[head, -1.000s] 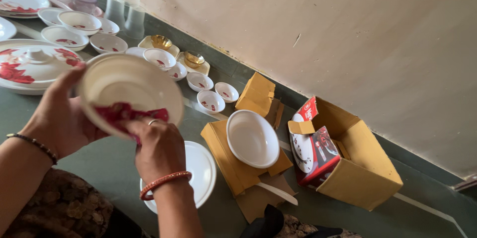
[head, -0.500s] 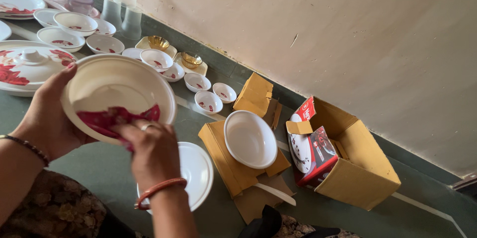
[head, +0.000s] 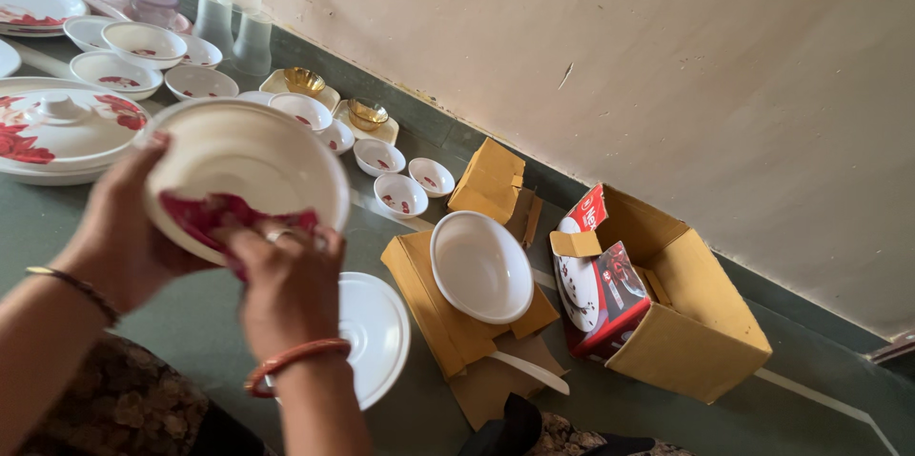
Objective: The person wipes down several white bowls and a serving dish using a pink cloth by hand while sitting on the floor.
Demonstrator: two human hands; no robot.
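The head view looks down on a person's two bare arms raised over a grey-green floor (head: 219,313). The left hand (head: 119,227), with a dark bead bracelet at its wrist, is curled around the left rim of a large, round, cream-white bowl (head: 253,165) and holds it tilted, its hollow facing the camera, above the floor. The thumb lies over the rim; the other fingers are behind the bowl and hidden. The right hand (head: 286,284), with an orange bangle at its wrist and a ring on one finger, has its fingers bunched and pressed on a crumpled red cloth (head: 214,213) against the bowl's lower inside wall. Both hands are somewhat blurred, so single fingertips are hard to make out.

Just below the right wrist a flat white round plate (head: 376,323) lies on the floor, partly covered by the forearm. To its right a plain white oval bowl (head: 481,265) rests on folded yellow-brown cardboard (head: 429,299). Further right stands an open brown cardboard box (head: 686,323) with a printed red carton in it. Behind the hands, many small white bowls with red flowers (head: 400,194) stand along the wall, and a large flowered lidded white dish (head: 57,127) is cut off at the left edge.
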